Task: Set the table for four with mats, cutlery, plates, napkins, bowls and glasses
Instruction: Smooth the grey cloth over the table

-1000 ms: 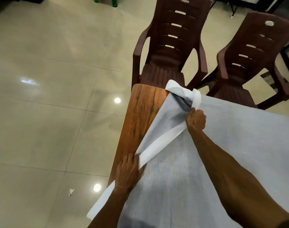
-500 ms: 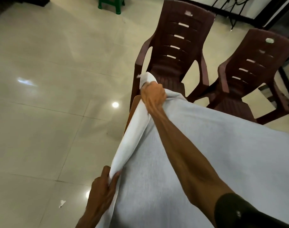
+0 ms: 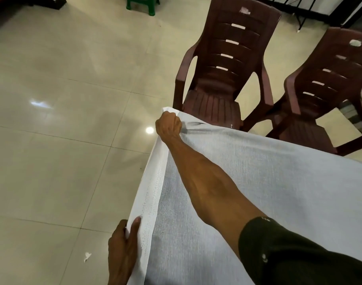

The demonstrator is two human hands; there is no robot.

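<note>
Glossy cream floor tiles (image 3: 58, 140) fill the left half of the view, with a small white scrap (image 3: 87, 256) lying on them near the bottom. Two dark brown plastic chairs (image 3: 223, 68) stand side by side at the far edge, the nearer one's seat just behind the cloth's far corner. Spread over the surface is a pale grey tablecloth (image 3: 268, 182) with a white hem along its left side; it hides the surface beneath completely. Reaching forward with the arm nearly straight, the right hand (image 3: 168, 125) shows its knuckles upward, and its grip is clenched around the cloth's far left corner, where the fabric bunches into short creases. A black sleeve (image 3: 289, 254) covers that arm from the elbow back. Close to the bottom edge, the left hand (image 3: 121, 249) pinches the white hem, thumb lying on top and fingers tucked under the edge. Between the two hands the hem runs in a straight, taut line.
</note>
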